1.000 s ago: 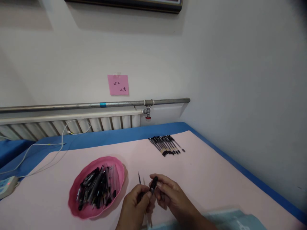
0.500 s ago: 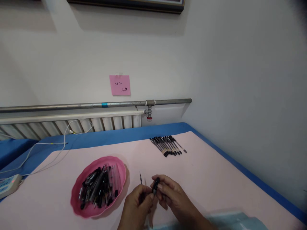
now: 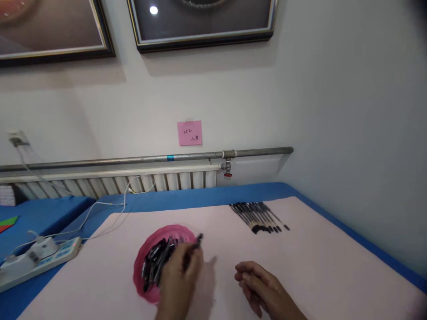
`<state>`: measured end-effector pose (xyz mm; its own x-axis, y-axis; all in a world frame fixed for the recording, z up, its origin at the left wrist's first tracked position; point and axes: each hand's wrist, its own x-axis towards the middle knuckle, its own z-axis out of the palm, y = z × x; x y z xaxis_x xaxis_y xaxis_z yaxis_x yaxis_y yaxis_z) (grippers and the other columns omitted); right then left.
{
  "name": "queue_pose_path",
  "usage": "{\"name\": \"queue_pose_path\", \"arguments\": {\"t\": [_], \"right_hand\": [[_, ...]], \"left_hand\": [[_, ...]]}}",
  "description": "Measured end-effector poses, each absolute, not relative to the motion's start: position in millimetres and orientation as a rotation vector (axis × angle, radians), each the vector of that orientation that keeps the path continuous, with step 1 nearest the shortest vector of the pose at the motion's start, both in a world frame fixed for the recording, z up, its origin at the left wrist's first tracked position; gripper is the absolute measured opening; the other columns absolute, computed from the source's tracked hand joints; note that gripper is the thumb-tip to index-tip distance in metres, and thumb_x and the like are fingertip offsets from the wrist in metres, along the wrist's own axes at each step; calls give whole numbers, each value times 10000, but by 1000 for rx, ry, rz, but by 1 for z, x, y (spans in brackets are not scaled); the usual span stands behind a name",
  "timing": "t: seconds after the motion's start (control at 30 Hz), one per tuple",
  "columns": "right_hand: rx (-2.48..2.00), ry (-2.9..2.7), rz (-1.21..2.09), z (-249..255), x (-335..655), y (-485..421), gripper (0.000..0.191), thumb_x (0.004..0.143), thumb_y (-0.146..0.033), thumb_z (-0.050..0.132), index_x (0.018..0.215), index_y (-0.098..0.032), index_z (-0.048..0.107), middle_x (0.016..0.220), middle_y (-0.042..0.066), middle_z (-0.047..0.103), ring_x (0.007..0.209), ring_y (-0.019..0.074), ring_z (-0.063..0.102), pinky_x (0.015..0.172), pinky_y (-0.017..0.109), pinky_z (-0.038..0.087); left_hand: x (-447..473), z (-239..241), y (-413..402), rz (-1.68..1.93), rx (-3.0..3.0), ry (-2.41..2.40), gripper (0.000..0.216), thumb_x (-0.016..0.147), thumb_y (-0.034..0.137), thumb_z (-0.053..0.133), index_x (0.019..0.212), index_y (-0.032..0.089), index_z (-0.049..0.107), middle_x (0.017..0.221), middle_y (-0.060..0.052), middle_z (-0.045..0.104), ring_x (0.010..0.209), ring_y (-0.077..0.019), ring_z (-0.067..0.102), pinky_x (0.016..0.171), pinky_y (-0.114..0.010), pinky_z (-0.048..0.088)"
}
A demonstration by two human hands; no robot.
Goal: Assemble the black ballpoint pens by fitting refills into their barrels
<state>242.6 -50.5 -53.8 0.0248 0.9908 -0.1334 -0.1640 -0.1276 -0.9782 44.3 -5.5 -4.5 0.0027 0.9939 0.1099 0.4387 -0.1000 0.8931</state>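
My left hand (image 3: 182,271) hangs over the right side of a pink scalloped bowl (image 3: 137,279), fingers closed on a black pen part (image 3: 199,240) whose dark end juts up past them. Motion blur hides what kind of part it is. Inside the bowl lies a heap of black and clear pen pieces (image 3: 156,262), partly covered by that hand. To the right, my right hand (image 3: 262,289) is over the pink sheet with loosely curved fingers and nothing visible in them. Beyond it, black-ended pen refills (image 3: 262,218) lie side by side in a slanted row.
A pink sheet (image 3: 320,262) covers the blue table (image 3: 200,194). At the left sits a power strip (image 3: 63,253) with plugs and white cables (image 3: 124,202). Behind the table run a radiator (image 3: 171,181) and a pipe with a red-handled valve (image 3: 227,168). A wall rises on the right.
My hands, together before, have separated. The left moved to the bowl with the pen part; the right let go and stayed right. The view has tilted up and shifted left.
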Motion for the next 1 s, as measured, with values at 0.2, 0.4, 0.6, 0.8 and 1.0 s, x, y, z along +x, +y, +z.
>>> {"name": "queue_pose_path", "arguments": {"t": [0.2, 0.4, 0.6, 0.8, 1.0], "right_hand": [[-1296, -1029, 1251, -61, 248, -42, 257, 715, -412, 593, 834, -185, 615, 534, -53, 506, 384, 62, 364, 363, 198, 235], [-1363, -1042, 1219, -56, 253, -42, 243, 712, -394, 587, 832, -184, 610, 505, -66, 480, 375, 67, 366, 368, 205, 235], [-1350, -1065, 1226, -54, 249, -44, 171, 744, -327, 570, 820, -181, 618, 486, -65, 473, 385, 70, 365, 380, 205, 242], [-1365, -1081, 1261, -56, 249, -42, 161, 734, -336, 590, 801, -196, 633, 501, -54, 475, 411, 88, 400, 373, 208, 273], [-1542, -1333, 767, -55, 261, -38, 193, 819, -353, 490, 858, -218, 623, 574, -11, 562, 474, 145, 512, 432, 255, 391]], "left_hand": [[-19, -1, 26, 702, 1769, 2043, 331, 857, 368, 336, 1039, 212, 564, 968, -81, 687, 900, -250, 628, 732, -317, 435], [-29, -15, 34, 403, 1838, 2103, 343, 872, 319, 291, 1021, 172, 563, 986, -118, 691, 860, -261, 645, 707, -333, 438], [-28, -17, 35, 332, 1889, 2136, 336, 870, 255, 302, 1050, 145, 563, 1037, -134, 677, 915, -249, 640, 730, -322, 433], [-26, -20, 36, 292, 1940, 2123, 301, 852, 222, 357, 1044, 153, 578, 1063, -117, 656, 934, -230, 625, 754, -307, 426], [-17, -17, 30, 310, 2022, 2133, 330, 848, 246, 348, 990, 133, 624, 1035, -149, 632, 945, -258, 590, 811, -349, 415]]}}
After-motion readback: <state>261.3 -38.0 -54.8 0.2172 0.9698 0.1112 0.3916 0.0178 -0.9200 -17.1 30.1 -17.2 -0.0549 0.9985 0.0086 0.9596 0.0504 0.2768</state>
